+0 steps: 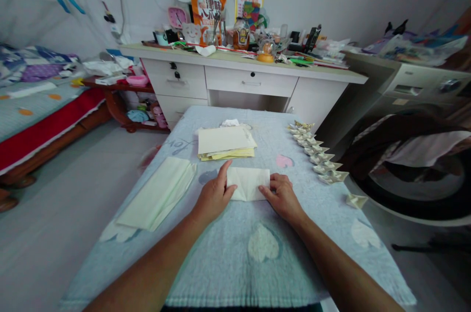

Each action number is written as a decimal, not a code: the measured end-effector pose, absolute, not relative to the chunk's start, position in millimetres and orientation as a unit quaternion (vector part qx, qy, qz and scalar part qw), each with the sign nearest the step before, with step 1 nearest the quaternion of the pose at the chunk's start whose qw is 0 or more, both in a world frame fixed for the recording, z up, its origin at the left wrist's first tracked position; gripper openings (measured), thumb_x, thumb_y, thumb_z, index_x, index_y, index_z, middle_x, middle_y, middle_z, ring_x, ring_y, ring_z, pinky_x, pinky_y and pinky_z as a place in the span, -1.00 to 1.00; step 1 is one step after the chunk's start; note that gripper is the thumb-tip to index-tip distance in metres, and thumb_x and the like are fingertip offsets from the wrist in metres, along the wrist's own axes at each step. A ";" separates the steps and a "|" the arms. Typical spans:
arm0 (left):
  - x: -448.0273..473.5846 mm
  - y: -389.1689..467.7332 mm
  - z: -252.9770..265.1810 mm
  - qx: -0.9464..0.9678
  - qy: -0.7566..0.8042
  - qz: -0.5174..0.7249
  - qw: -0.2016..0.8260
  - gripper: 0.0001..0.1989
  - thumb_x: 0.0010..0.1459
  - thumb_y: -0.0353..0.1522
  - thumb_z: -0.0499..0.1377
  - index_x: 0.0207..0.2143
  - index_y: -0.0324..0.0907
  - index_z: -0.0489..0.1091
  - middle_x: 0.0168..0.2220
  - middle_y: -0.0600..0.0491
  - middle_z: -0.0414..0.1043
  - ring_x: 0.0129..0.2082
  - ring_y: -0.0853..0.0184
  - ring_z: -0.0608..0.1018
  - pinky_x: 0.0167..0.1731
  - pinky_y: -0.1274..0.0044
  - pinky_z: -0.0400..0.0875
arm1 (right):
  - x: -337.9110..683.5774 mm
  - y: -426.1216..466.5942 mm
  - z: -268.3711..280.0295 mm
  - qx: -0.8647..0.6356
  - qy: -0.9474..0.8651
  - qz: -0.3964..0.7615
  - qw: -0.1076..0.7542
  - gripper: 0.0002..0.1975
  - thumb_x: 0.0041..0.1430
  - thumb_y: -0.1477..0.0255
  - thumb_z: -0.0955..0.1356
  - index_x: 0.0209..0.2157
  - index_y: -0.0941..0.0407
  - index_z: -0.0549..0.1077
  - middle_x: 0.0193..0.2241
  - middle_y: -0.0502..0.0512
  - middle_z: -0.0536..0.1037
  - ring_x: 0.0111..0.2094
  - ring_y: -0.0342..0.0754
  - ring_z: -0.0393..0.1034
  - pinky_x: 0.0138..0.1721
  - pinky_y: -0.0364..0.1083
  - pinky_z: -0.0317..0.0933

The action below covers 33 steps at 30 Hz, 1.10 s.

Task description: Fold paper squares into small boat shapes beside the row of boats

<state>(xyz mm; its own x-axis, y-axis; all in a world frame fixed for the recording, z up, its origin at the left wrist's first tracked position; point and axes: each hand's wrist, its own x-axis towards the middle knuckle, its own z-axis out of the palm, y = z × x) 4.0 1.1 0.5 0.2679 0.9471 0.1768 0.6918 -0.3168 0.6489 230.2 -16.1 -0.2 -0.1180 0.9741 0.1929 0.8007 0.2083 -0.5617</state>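
A creased, pale rectangular sheet of paper (pixel 248 182) lies on the cloth-covered table between my hands. My left hand (pixel 215 192) has its thumb on the sheet's left end, with the index finger reaching along the left edge and the other fingers partly hidden. At the right end, my right hand (pixel 283 194) pinches the paper, thumb on top and fingers curled at its edge. Just beyond the sheet sits a stack of cream and yellow paper (pixel 226 140). Left of my forearm lies a pile of long pale green paper (pixel 158 194).
Folded paper boats (pixel 320 155) stand in a row along the table's right side, and a single boat (pixel 356 200) sits nearer me. The blue patterned tablecloth (pixel 243 258) covers the table. Behind it is a cluttered desk (pixel 253 76); a washing machine (pixel 415 86) stands right, a bed (pixel 44 116) left.
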 end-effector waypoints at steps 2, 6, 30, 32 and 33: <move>4.5 1.9 -2.3 0.770 0.538 0.268 0.213 -0.34 0.19 -0.36 0.05 0.30 -0.17 -0.12 -0.52 0.16 0.32 -0.52 0.34 0.43 -0.47 0.58 0.19 | 230.3 -17.1 2.0 -0.604 -0.734 0.167 0.263 -0.74 0.20 0.30 0.32 -0.49 0.11 0.53 -0.29 0.09 0.46 -0.16 0.02 0.26 -0.09 0.02 0.06; 5.3 2.7 -2.5 0.773 0.546 0.245 0.211 -0.37 0.20 -0.36 0.04 0.29 -0.20 -0.08 -0.44 0.07 0.42 -0.46 0.29 0.48 -0.43 0.55 0.27 | 230.0 -18.5 5.4 -0.599 -0.739 0.177 0.253 -0.81 0.16 0.33 0.35 -0.46 0.10 0.53 -0.25 0.09 0.45 -0.14 0.03 0.24 -0.07 0.05 0.05; 6.1 4.6 -9.6 0.821 0.531 0.171 0.123 -0.68 0.22 -0.37 0.03 -0.01 -0.07 0.42 -0.18 -0.07 0.54 -0.17 0.16 0.55 -0.15 0.39 0.34 | 223.1 -16.8 -4.0 -0.657 -0.708 0.102 0.240 -0.79 0.03 0.44 0.39 -0.63 0.13 0.40 -0.34 0.11 0.43 -0.23 0.04 0.20 -0.23 -0.01 0.03; 6.2 4.0 -9.4 0.822 0.531 0.168 0.120 -0.66 0.23 -0.37 0.02 0.02 -0.09 0.40 -0.15 -0.08 0.53 -0.15 0.16 0.54 -0.13 0.39 0.34 | 222.7 -16.8 -3.9 -0.659 -0.706 0.102 0.239 -0.79 0.03 0.43 0.39 -0.63 0.14 0.40 -0.34 0.11 0.44 -0.23 0.04 0.20 -0.23 -0.01 0.02; 6.3 3.5 -9.1 0.823 0.531 0.165 0.117 -0.66 0.23 -0.37 0.01 0.03 -0.10 0.39 -0.13 -0.09 0.53 -0.15 0.16 0.54 -0.13 0.39 0.34 | 222.5 -16.8 -3.5 -0.661 -0.704 0.103 0.238 -0.78 0.03 0.43 0.40 -0.64 0.14 0.40 -0.33 0.11 0.44 -0.23 0.04 0.20 -0.23 -0.01 0.02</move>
<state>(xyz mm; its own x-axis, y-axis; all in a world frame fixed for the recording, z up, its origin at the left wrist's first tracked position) 6.3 3.5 -9.1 0.3812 0.9128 0.1469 0.8352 -0.4081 0.3686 222.5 -16.8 -3.5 -0.0123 0.9800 0.1985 0.8823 0.1040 -0.4590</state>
